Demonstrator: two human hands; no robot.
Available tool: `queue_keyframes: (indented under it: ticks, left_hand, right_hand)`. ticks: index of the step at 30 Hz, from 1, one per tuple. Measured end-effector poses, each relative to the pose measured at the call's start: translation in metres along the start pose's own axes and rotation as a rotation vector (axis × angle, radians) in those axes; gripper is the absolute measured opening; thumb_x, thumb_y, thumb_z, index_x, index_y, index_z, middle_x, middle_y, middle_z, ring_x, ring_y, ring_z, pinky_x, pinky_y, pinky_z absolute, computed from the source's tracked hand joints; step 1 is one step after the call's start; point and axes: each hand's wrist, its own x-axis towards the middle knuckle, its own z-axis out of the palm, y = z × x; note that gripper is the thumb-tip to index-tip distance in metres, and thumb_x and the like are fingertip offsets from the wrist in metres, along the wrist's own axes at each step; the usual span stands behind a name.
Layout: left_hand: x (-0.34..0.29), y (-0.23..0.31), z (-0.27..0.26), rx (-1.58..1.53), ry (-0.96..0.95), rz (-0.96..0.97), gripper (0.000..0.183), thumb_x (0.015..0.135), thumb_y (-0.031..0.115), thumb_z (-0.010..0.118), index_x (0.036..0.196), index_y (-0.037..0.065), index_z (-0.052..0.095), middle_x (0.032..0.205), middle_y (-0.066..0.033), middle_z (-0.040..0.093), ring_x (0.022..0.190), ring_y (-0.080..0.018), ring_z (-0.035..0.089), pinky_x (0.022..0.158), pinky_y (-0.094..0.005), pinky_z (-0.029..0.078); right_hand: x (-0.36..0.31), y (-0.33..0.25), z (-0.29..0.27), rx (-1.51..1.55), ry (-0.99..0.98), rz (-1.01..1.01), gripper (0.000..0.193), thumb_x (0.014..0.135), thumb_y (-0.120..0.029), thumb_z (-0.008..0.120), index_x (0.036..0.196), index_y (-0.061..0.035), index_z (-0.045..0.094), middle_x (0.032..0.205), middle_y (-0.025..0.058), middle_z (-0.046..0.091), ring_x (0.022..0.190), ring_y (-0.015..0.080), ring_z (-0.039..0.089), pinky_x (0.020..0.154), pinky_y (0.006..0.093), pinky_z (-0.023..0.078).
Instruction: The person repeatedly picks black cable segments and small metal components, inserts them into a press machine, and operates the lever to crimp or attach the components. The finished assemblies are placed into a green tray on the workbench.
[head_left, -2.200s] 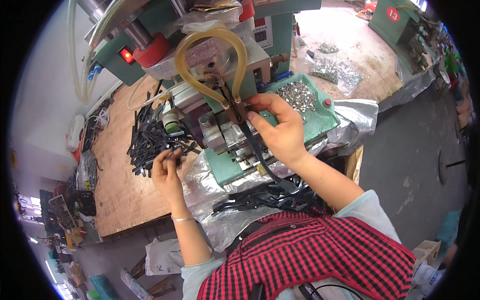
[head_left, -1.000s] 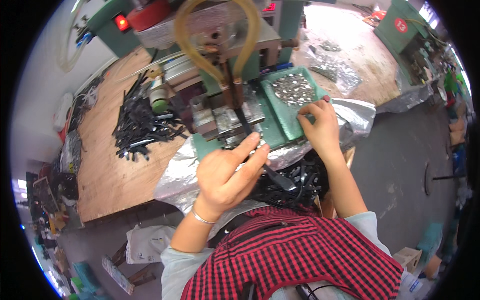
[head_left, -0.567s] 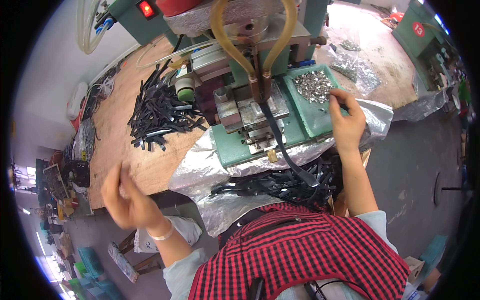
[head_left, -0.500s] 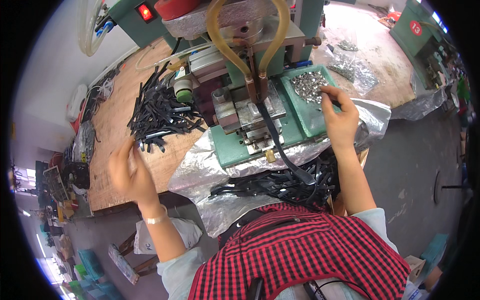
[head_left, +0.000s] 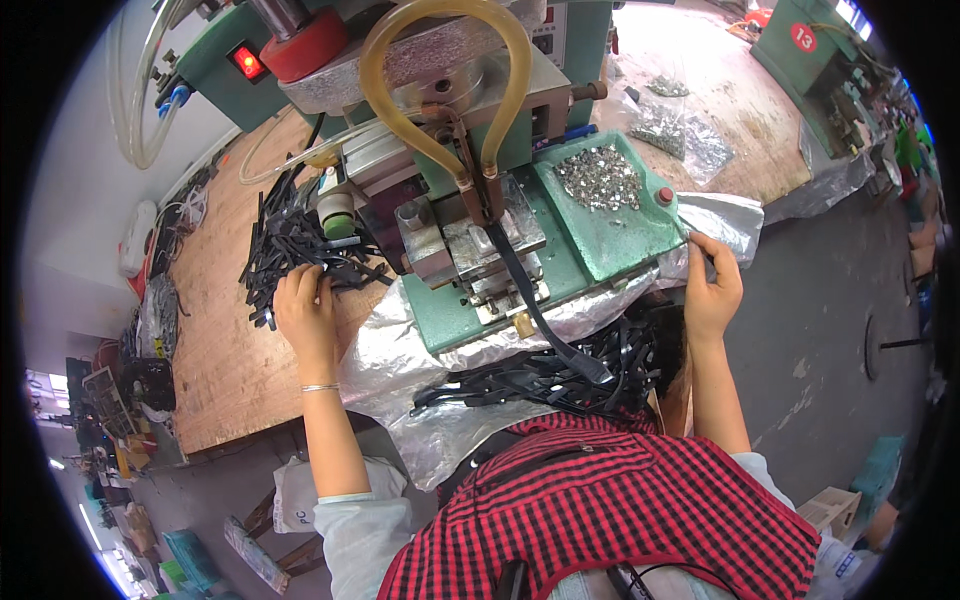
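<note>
At the near edge of a pile of black straps (head_left: 290, 235), my left hand (head_left: 306, 308) has its fingers bent and closed on a strap, partly hidden by the fingers. My right hand (head_left: 714, 288) pinches thumb and forefinger beside the right rim of a green tray (head_left: 625, 240); what they hold, if anything, is too small to make out. Small silvery metal pieces (head_left: 600, 178) lie heaped in the tray. One black strap (head_left: 535, 300) hangs from the head of a green bench machine (head_left: 470, 330), its lower end over more straps (head_left: 560, 375) near my lap.
A red knob (head_left: 664, 196) stands at the tray's right corner. Thick yellowish tubes (head_left: 525, 60) loop above the machine head. Clear bags (head_left: 675, 135) of small parts lie on the table behind the tray. Silvery sheeting (head_left: 385, 335) covers the table's front edge.
My left hand has moved forward onto the strap pile and closed there. My right hand has left the metal pieces for the tray's right edge. The view has shifted somewhat.
</note>
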Motion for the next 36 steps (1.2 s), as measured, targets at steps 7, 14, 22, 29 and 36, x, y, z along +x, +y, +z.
queue_keyframes:
  ticks: [7, 14, 22, 29, 36]
  left_hand:
    - [0.032, 0.029, 0.015, -0.033, 0.125, -0.090, 0.024, 0.087, 0.026, 0.084, 0.080, 0.007, 0.070, 0.082, -0.0044, 0.066, 0.066, -0.0270, 0.064, 0.058, -0.0376, 0.049]
    - [0.025, 0.042, 0.000, -0.694, 0.218, -0.515, 0.014, 0.097, 0.006, 0.077, 0.089, -0.002, 0.069, 0.091, -0.0049, 0.072, 0.071, -0.0090, 0.062, 0.064, -0.0255, 0.055]
    - [0.034, 0.158, -0.101, -0.808, 0.457, 0.095, 0.018, 0.094, -0.007, 0.072, 0.111, -0.006, 0.065, 0.105, -0.0240, 0.077, 0.079, -0.0245, 0.075, 0.064, -0.0314, 0.059]
    - [0.040, 0.207, -0.095, -0.535, 0.220, 0.646, 0.024, 0.073, 0.009, 0.088, 0.093, 0.007, 0.075, 0.106, -0.0140, 0.078, 0.058, -0.0140, 0.058, 0.051, -0.0268, 0.042]
    - [0.046, 0.216, -0.063, -0.607, 0.327, 0.713, 0.022, 0.074, 0.011, 0.089, 0.090, 0.008, 0.075, 0.097, -0.0110, 0.077, 0.056, -0.0096, 0.057, 0.048, -0.0240, 0.037]
  right_hand:
    - [0.038, -0.118, 0.055, 0.463, -0.163, -0.255, 0.014, 0.086, 0.003, 0.074, 0.098, -0.0017, 0.077, 0.095, 0.0126, 0.076, 0.089, 0.0286, 0.072, 0.083, 0.0366, 0.055]
    - [0.027, -0.151, 0.109, 0.682, -0.279, -0.070, 0.025, 0.090, 0.003, 0.074, 0.115, 0.0003, 0.070, 0.108, 0.0097, 0.074, 0.102, 0.0207, 0.070, 0.092, 0.0322, 0.053]
    - [0.027, -0.182, 0.090, 1.019, -0.397, 0.215, 0.046, 0.091, 0.003, 0.072, 0.135, 0.0028, 0.057, 0.122, 0.0115, 0.069, 0.105, 0.0149, 0.069, 0.094, 0.0288, 0.054]
    - [0.039, -0.187, 0.049, 0.885, -0.682, 0.111, 0.055, 0.092, 0.003, 0.064, 0.146, 0.0013, 0.051, 0.139, 0.0130, 0.062, 0.125, 0.0229, 0.062, 0.109, 0.0369, 0.049]
    - [0.065, -0.022, 0.072, 0.446, -0.097, 0.254, 0.048, 0.093, 0.004, 0.059, 0.139, -0.0056, 0.061, 0.128, 0.0132, 0.069, 0.120, 0.0237, 0.065, 0.107, 0.0365, 0.047]
